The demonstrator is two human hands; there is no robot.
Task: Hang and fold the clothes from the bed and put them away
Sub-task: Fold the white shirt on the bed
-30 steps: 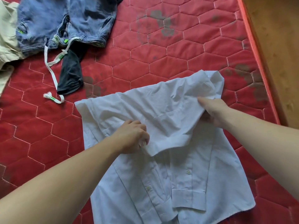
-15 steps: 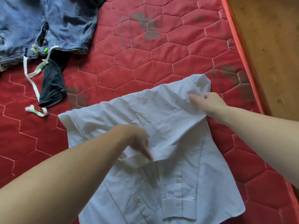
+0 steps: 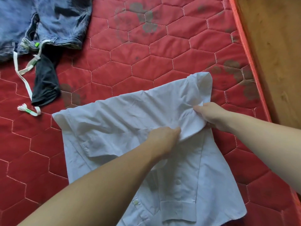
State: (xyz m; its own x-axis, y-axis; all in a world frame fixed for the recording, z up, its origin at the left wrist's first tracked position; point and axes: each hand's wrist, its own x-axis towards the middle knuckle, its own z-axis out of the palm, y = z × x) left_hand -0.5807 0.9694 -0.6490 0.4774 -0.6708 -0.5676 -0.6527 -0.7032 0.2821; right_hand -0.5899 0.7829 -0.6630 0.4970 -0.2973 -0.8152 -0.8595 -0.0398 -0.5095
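Where both hands' fingers (image 3: 197, 108) pinch — white shirt (image 3: 114, 121), creased, half-folded.

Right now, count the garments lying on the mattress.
3 in view. The white shirt lies near, gripped by the left hand and right hand. The denim shorts lie far left, a dark garment partly beneath them. More may lie beyond the frame.

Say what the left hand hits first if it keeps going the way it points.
Likely the right hand: the left hand points right along the white shirt fold both pinch. Depth unclear.
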